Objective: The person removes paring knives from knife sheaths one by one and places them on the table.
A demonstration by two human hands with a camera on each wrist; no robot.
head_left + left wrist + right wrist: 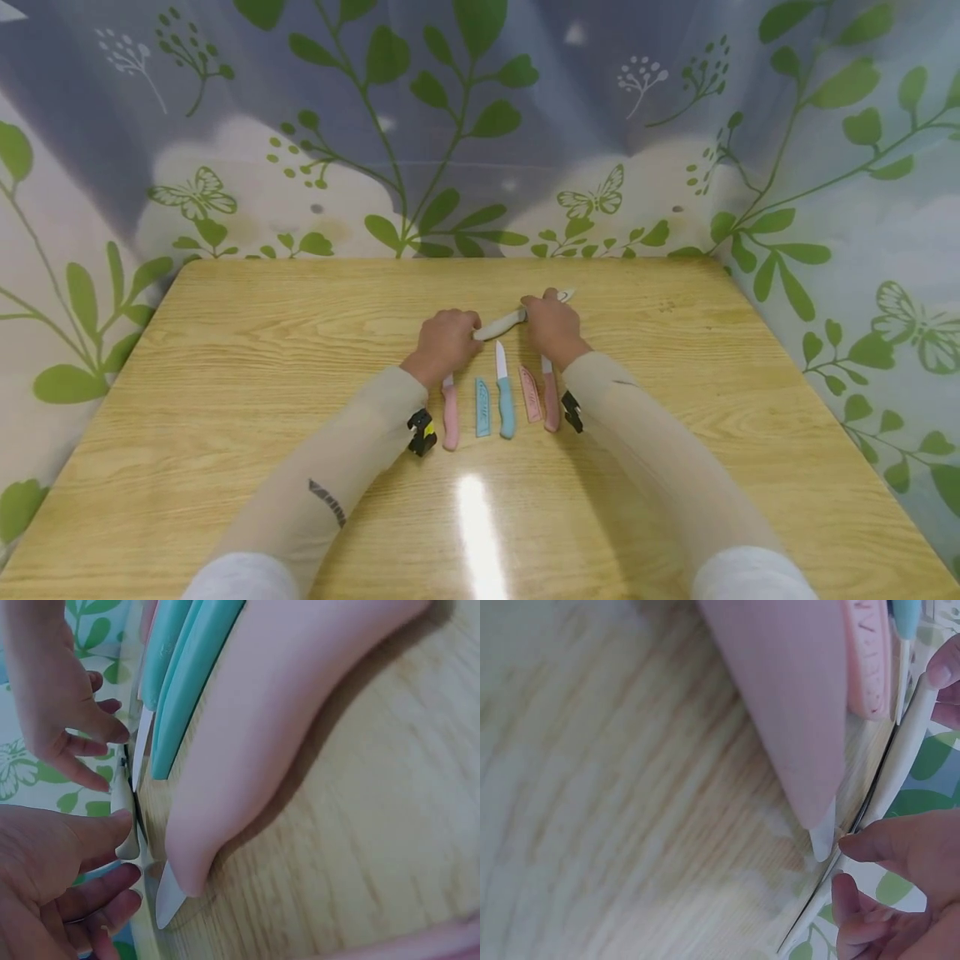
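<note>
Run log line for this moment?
left hand: pinches pale-handled tool at one end | right hand: pinches it further along | nearby: blue knife

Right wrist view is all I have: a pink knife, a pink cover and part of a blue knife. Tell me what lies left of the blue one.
Observer: In the head view, a blue cover lies just left of the blue knife.

Operator: Keep going left, past that cover.

Observer: Next comes a second pink knife.

Operator: Tell me whether the left hand touches it.

Observer: I see no contact: in the left wrist view, a gap shows between its blade and the left hand.
</note>
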